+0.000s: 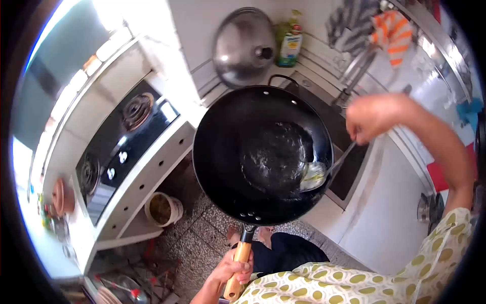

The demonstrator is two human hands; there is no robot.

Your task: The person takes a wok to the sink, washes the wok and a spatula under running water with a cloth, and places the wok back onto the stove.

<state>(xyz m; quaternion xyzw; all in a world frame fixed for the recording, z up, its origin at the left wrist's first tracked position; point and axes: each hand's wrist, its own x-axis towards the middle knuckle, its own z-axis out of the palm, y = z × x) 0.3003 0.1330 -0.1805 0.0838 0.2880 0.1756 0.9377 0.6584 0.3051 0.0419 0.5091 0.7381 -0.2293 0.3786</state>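
Observation:
My left hand (237,268) is wrapped round the wooden handle (242,256) of a large black wok (220,152). The wok is held up over the floor, its far rim near the sink. Clear, rippling liquid (273,162) lies in the bottom. My right hand (372,117) is closed on the handle of a metal cooking spatula (315,176). The spatula's shiny head rests at the right inner side of the wok, by the liquid's edge; whether it touches the metal I cannot tell.
Behind the wok stand a metal lid (240,50) and a green spray bottle (290,45). The sink (344,169) is partly hidden. A black gas stove (121,147) is at left, with a bucket (174,210) below. Striped cloths (394,35) hang at upper right.

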